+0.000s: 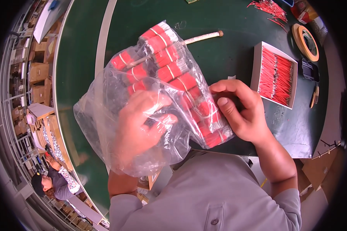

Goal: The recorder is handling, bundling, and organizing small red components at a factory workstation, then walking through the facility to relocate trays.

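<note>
A clear plastic bag (94,102) lies in front of me on the green table, filled with several bundles of red wires (167,56) with pale ends, each bound by a light band. My left hand (140,119) is inside the bag's loose near-left part and shows through the film. Its thumb and fingers are apart, with nothing visible between them. At the bag's right edge, my right hand (243,111) curls its fingers and thumb against the film beside the bundles. Some of its fingers are hidden.
A white box (255,69) of red wires stands at right. Beyond it are tape rolls (305,42), a dark case (309,70) and loose red wires (272,11). A pale rod (204,37) lies behind the bag. Another person (58,181) is at far left near shelves.
</note>
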A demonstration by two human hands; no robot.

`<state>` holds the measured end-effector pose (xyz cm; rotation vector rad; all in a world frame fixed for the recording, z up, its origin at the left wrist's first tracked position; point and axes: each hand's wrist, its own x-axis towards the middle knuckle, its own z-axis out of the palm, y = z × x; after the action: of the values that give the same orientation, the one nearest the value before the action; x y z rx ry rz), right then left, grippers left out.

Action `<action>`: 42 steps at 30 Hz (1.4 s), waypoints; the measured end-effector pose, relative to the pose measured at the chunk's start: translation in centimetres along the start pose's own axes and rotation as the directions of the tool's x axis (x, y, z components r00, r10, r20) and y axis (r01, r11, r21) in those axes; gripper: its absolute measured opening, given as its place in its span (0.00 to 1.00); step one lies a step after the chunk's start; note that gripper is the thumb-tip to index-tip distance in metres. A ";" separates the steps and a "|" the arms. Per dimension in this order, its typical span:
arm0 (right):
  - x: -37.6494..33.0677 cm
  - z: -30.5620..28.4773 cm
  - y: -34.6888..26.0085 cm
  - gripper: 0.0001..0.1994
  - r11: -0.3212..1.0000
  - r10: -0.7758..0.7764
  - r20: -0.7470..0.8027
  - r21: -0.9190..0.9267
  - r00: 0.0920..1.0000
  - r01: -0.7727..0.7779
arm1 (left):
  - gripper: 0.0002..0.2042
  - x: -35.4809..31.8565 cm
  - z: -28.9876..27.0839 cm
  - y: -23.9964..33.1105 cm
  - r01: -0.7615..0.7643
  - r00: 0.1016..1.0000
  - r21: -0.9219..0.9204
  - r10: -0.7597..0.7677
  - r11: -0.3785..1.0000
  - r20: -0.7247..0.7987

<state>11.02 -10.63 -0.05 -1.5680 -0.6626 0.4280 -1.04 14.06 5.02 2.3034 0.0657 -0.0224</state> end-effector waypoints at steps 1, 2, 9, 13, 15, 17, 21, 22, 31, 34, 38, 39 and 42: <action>-0.1 0.0 0.0 0.12 0.999 -0.001 0.005 0.050 1.000 0.001 | 0.28 0.2 0.4 0.2 0.001 1.000 -0.005 -0.001 1.000 0.001; -0.1 0.0 0.2 0.12 0.999 0.002 0.001 0.047 1.000 -0.002 | 0.28 0.8 0.9 0.4 -0.079 0.997 0.014 0.079 0.997 -0.020; -0.4 -0.2 -0.4 0.19 0.981 0.072 0.062 0.176 0.996 -0.081 | 0.31 2.0 3.5 1.9 -0.208 0.977 0.097 0.211 0.973 -0.026; -0.3 -0.3 -0.4 0.19 0.983 0.081 0.039 0.162 0.996 -0.086 | 0.36 2.3 3.6 2.7 -0.223 0.975 0.179 0.223 0.958 0.020; -0.3 -0.2 -0.4 0.19 0.984 0.094 0.028 0.148 0.995 -0.098 | 0.33 2.6 3.1 2.1 -0.178 0.984 0.031 0.176 0.984 0.040; -0.2 -0.1 -0.4 0.18 0.985 0.118 0.011 0.122 0.993 -0.119 | 0.32 2.6 2.5 1.6 -0.152 0.987 -0.041 0.154 0.988 0.055; -0.2 -0.4 -0.5 0.16 0.988 0.139 0.024 0.063 0.990 -0.140 | 0.25 1.7 1.4 0.0 -0.306 0.948 0.007 0.304 0.952 0.097; -0.2 -0.4 -0.5 0.16 0.988 0.137 0.017 0.070 0.990 -0.137 | 0.25 0.6 1.3 -1.0 -0.304 0.949 -0.090 0.310 0.948 0.058; 0.0 -0.3 -0.3 0.10 0.998 0.037 0.020 -0.052 0.999 -0.036 | 0.20 -2.6 3.1 -1.3 -0.220 0.946 -0.649 -0.003 0.728 -0.323; 0.1 -0.1 -0.4 0.09 0.996 0.003 0.022 -0.089 1.000 -0.001 | 0.18 -2.5 2.7 -0.9 -0.164 0.955 -0.610 -0.030 0.775 -0.296; 0.1 0.0 -0.2 0.09 0.990 -0.035 0.032 -0.138 0.999 0.039 | 0.17 -1.7 2.1 0.2 -0.226 0.969 -0.341 0.174 0.913 -0.177; 0.1 0.0 -0.1 0.09 0.988 -0.040 0.034 -0.145 0.999 0.045 | 0.16 -1.4 1.9 0.9 -0.256 0.965 -0.318 0.220 0.913 -0.146; 0.2 -0.1 -0.1 0.08 0.986 -0.052 0.038 -0.159 0.998 0.058 | 0.15 -1.3 2.6 1.0 -0.263 0.964 -0.483 0.203 0.835 -0.172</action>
<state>11.18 -10.58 0.08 -1.6931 -0.7802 0.3675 -2.23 11.43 4.06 1.7696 -0.1398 0.2289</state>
